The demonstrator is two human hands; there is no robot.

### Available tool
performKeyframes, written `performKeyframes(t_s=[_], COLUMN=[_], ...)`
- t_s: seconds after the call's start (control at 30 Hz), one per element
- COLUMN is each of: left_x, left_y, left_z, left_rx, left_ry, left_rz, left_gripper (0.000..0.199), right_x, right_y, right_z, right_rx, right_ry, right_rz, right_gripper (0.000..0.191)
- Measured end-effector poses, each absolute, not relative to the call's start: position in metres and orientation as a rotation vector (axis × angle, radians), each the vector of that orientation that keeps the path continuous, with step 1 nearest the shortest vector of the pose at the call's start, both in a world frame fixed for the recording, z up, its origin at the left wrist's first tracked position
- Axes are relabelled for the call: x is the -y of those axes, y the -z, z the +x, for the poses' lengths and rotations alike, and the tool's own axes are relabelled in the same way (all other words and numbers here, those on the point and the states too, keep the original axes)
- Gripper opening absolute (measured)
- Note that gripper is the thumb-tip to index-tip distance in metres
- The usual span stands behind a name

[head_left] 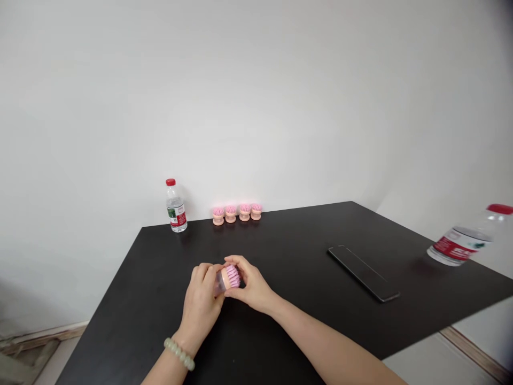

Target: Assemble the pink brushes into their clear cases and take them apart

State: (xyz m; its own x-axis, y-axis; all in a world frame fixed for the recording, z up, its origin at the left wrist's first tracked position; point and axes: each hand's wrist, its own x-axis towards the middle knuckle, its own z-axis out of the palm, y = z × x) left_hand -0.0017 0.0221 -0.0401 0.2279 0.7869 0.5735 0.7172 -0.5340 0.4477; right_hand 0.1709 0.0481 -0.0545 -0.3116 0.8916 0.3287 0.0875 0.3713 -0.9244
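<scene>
A small brush (231,277) with pink bristles, a peach collar and a clear body is held between both hands above the black table (280,240). My left hand (202,294), with a pale green bead bracelet (179,354) on the wrist, is wrapped round the clear body. The fingers and thumb of my right hand (250,286) close on the bristle end from the right. The bristles face right. Several similar pink brushes (230,214) stand upright in a row by the wall, bristles up.
A water bottle (176,209) with a red cap stands at the back left corner. Another bottle (463,243) stands near the right edge. A flat black tray-like object (363,272) lies on the right part of the table. A white wall rises behind.
</scene>
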Motion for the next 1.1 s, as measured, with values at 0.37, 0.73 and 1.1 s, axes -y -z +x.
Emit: performKeyframes(t_s=[0.37,0.73,1.1], left_x=[-0.0221,-0.0266,-0.0282], left_y=[0.0387,0.0402,0.042], left_z=[-0.0012,-0.0028,-0.0033], left_rx=[-1.512,-1.539,-1.56], left_ry=[-1.172,-1.133,-1.073], left_rz=[2.339,2.302,2.321], left_gripper=[0.03,0.029,0.022], right_x=[-0.0486,-0.0508,-0.0482], right_y=[0.0527,0.0573,0.0547], right_z=[0.1698,0.1711,0.1707], right_rx=[1.599,1.678,1.749], right_ry=[-1.086,-1.06,-0.959], right_rz=[-0.868,-0.875,-1.01], right_gripper=[0.067,0.079,0.07])
